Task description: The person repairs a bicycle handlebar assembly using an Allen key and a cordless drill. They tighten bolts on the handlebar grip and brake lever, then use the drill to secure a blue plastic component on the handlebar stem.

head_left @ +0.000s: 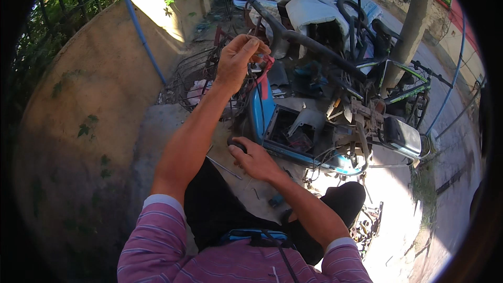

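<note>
Beside a wall (84,84), your right hand (258,161) is clasping a dark object (237,144), perhaps steadying it; left hand (240,56), grip unclear.

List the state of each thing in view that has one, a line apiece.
Left hand: raised, fingers bent; whether it grips anything is unclear.
Right hand: closed around a dark object.
Open-topped compartment: uncovered, with loose pieces inside.
Red strip: hanging down against the blue panel.
Thin metal rod: lying on the ground.
Pale sheet: draped, creased.
</note>
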Demonstrator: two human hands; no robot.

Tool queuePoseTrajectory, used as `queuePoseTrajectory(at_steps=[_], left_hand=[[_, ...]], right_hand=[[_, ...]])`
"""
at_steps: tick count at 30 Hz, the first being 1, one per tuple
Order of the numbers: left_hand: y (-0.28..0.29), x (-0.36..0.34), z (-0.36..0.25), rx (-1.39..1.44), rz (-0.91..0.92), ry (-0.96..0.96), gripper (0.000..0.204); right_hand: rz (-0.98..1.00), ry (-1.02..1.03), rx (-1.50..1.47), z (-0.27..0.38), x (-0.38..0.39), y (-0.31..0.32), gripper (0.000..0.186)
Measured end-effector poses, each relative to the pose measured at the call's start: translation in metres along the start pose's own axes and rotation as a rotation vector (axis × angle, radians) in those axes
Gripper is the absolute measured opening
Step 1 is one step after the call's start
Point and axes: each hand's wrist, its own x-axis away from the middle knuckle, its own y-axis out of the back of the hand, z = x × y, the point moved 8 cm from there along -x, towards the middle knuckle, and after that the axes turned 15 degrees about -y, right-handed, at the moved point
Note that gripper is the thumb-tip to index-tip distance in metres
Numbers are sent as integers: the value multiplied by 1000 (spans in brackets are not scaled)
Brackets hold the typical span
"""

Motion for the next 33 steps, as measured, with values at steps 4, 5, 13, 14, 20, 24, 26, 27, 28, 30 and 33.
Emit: queuePoseTrajectory(at_steps=[4, 5, 13, 14, 20, 24, 26, 27, 28, 30, 33], left_hand=[[30, 45, 16, -210, 66, 114, 23], [46, 61, 23, -394, 171, 168, 23], [168, 107, -16, -1156, 176, 214, 23], [177, 110, -16, -1121, 140, 241, 24], [169, 141, 2, -832, 73, 341, 23], [120, 173, 25, -461, 40, 317, 22], [78, 201, 38, -457, 159, 489, 21], [55, 219, 43, -405, 231, 579, 19], [33, 237, 48, -354, 304, 670, 18], [0, 273, 59, -328, 451, 767, 19], [-42, 299, 70, -320, 501, 722, 19]], right_hand=[[-65, 285, 236, 22, 17, -20, 65], [-15, 220, 327, 29, 24, -30, 75], [67, -103, 190, -75, 22, 10, 60], [65, -176, 166, -103, 24, 15, 57], [145, -580, -320, -250, 44, 28, 53], [24, -639, -411, -298, 40, 35, 49], [-24, -555, -455, -275, 42, 41, 46], [-9, -527, -510, -268, 42, 40, 46], [18, -509, -521, -263, 41, 38, 46], [76, -478, -544, -254, 40, 30, 46], [116, -357, -508, -231, 44, 28, 45]])
